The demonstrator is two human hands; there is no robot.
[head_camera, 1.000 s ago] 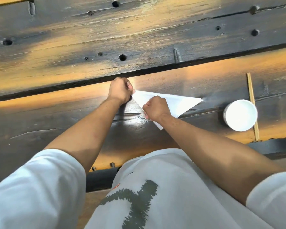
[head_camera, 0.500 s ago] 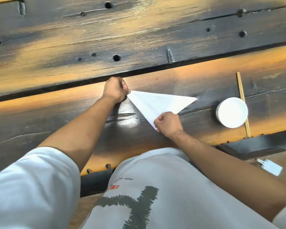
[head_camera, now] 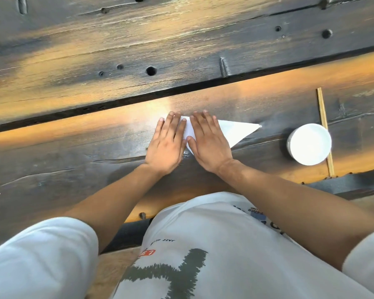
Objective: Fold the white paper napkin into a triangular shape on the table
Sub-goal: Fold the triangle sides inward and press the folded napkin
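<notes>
1. Head view, looking down on a dark, worn wooden bench (head_camera: 78, 147) with orange sheen, bolt holes and a long black gap between planks.
2. White paper napkin (head_camera: 235, 131) flat on the bench near the middle of the near plank; already folded to a triangle; sharp corner pointing right, towards the cup; left part hidden under the hands.
3. Left hand (head_camera: 167, 143) laid flat, palm down, fingers straight and close together; gripping nothing; fingertips over the napkin's left corner, palm mostly on bare wood.
4. Right hand (head_camera: 207, 141) likewise flat, fingers straight and slightly spread; pressing down on the napkin's middle; gripping nothing.
5. Both hands side by side, thumbs nearly touching; a narrow strip of white showing between them.
6. White cup (head_camera: 309, 143) upright to the right of the napkin's tip, apart from it; contents too bright to tell.
7. Thin wooden stick (head_camera: 324, 126) lying behind the cup, running from far to near; lower part hidden behind the cup's right side.
8. White printed T-shirt (head_camera: 214, 244) and white sleeves filling the bottom; bare forearms reaching forward.
</notes>
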